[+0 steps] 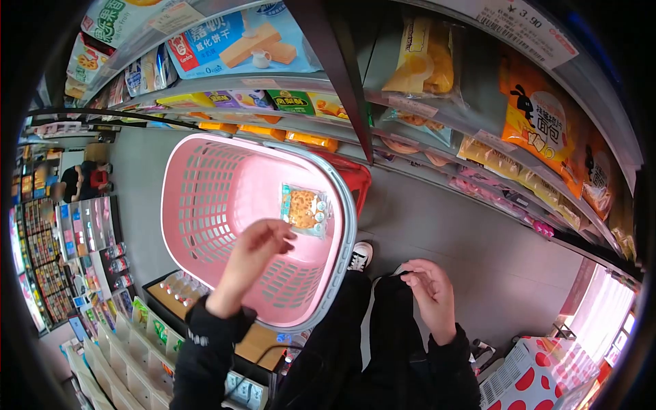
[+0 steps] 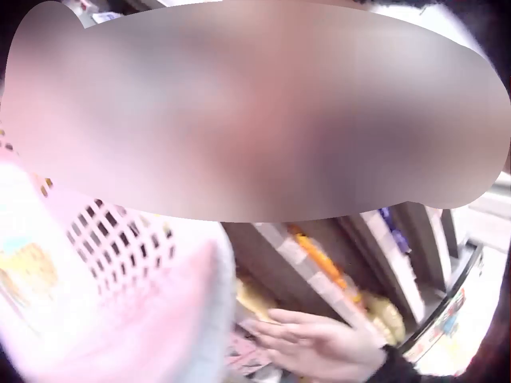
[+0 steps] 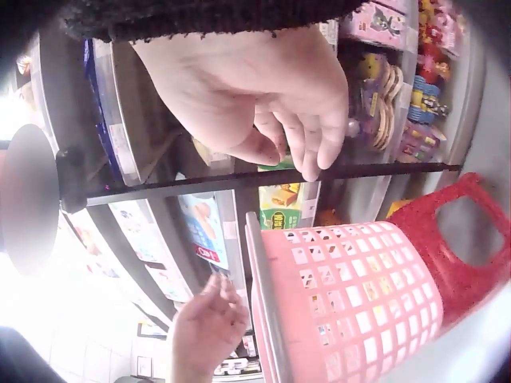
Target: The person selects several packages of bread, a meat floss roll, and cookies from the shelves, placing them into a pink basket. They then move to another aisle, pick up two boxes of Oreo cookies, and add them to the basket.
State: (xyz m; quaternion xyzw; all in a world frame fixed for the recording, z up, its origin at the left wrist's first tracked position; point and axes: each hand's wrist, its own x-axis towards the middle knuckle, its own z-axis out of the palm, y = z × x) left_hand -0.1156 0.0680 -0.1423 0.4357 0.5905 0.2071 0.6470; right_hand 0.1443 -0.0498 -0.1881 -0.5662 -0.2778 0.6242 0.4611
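Observation:
A pink plastic basket [image 1: 179, 198] with slotted walls and a grey rim stands before me in the head view. Inside it lies a clear packet of small brown snacks [image 1: 305, 207], with teal and white printing. My left hand [image 1: 254, 254] hovers over the basket, fingers loosely bent and holding nothing, its fingertips overlapping the packet's lower left corner in this view. To the right of the basket, above the dark trousers, my right hand [image 1: 430, 292] hangs with relaxed fingers and an empty palm. That same right hand [image 3: 263, 104] fills the top of the right wrist view.
Shelves of packaged snacks run along the far side, including a blue wafer pack [image 1: 242, 44] and an orange bread bag [image 1: 543, 123]. A red basket part [image 1: 352, 179] shows behind the pink basket. A red-dotted white box [image 1: 526, 372] is at lower right. Another person [image 1: 78, 181] is at far left.

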